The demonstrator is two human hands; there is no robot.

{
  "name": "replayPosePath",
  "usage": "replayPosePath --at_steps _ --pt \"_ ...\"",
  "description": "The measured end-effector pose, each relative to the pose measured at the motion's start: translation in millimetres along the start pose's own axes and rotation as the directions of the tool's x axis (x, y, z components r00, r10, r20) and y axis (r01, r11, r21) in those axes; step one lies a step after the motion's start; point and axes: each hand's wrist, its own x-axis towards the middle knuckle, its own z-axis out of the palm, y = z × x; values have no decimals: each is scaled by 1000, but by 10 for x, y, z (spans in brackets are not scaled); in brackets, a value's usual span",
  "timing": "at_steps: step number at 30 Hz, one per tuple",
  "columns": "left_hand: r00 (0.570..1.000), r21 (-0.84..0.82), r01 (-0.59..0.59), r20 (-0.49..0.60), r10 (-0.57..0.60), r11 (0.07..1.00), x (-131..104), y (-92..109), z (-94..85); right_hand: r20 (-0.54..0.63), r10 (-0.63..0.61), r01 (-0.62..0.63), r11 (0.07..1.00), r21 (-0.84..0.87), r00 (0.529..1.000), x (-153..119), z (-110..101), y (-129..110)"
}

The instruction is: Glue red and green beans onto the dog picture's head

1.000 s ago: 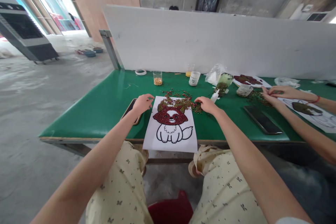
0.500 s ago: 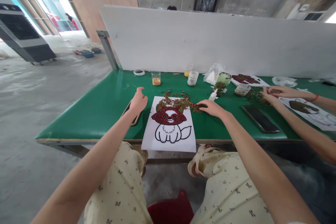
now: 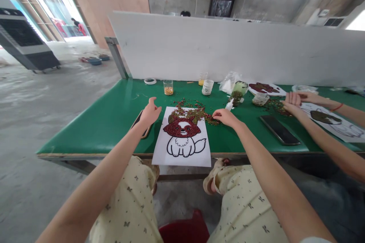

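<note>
A white sheet (image 3: 182,155) with an outlined animal drawing lies at the table's front edge; the head is covered in dark red beans, the body is bare. Red and green beans (image 3: 188,112) are scattered over its top edge and beyond. My right hand (image 3: 225,117) is at the right end of this pile, fingertips pinched together on something too small to make out. My left hand (image 3: 151,112) hovers left of the sheet, fingers apart and holding nothing, above a phone (image 3: 146,132). A white glue bottle (image 3: 229,104) lies just behind my right hand.
Behind the beans stand a cup of yellow kernels (image 3: 168,88), a white cup (image 3: 208,87) and a green jar (image 3: 238,93). A dark phone (image 3: 279,130) lies to the right. Beyond it, another person's hands (image 3: 293,103) work over beans beside a second drawing (image 3: 346,126). A white panel (image 3: 228,49) borders the back.
My right hand's fingers have drawn closer together at the beans. The other person's hands have come together. The whole view has shifted slightly.
</note>
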Motion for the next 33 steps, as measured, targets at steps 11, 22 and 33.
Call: replayPosePath --at_steps 11,22,33 --pt "1000 -27 -6 24 6 1000 -12 -10 -28 -21 59 -60 996 -65 998 377 3 -255" --pt "998 -26 -2 60 4 1000 -24 3 -16 75 170 -168 985 -39 983 171 -156 -197" --pt "992 37 29 125 -33 999 -82 103 -67 77 132 -130 991 -30 988 -86 -208 85"
